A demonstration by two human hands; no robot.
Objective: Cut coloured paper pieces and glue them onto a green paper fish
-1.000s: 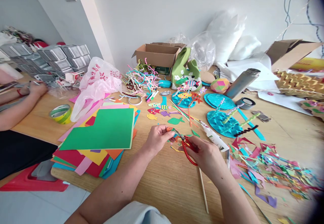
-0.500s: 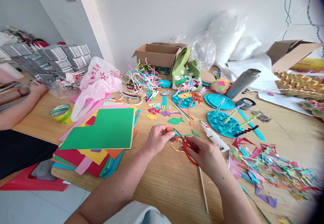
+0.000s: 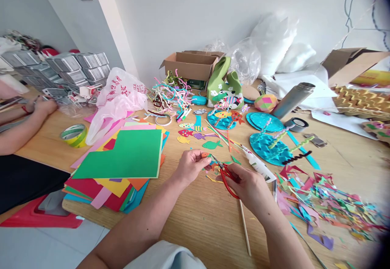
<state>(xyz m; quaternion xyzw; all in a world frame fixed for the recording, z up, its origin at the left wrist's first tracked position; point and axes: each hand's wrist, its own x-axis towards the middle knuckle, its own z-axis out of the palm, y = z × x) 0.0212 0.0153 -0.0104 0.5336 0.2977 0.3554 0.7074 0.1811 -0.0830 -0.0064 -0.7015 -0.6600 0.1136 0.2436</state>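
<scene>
Between the thumb and fingers of my left hand [image 3: 191, 166] is a small piece of orange paper [image 3: 204, 154], mostly covered by the fingertips. My right hand [image 3: 250, 184] is closed around the red handles of a pair of scissors [image 3: 226, 179]. The blades point left and come up to the paper's edge. Below them lie small coloured scraps on the wooden table [image 3: 195, 224]. Just beyond my hands is a green paper fish [image 3: 212, 144], with a yellow paper fish [image 3: 183, 140] and several patterned ones near it.
Stacked coloured paper [image 3: 128, 151] lies left, beside a tape roll [image 3: 73, 136]. A glue bottle [image 3: 257, 163], a wooden stick [image 3: 244, 230] and a heap of paper scraps [image 3: 329, 204] lie right. A metal flask [image 3: 294, 100] stands behind. Another person's arm [image 3: 27, 127] rests far left.
The scissors and both hands hold almost the same place; the blades have shifted very slightly at the orange paper. Nothing else has visibly moved.
</scene>
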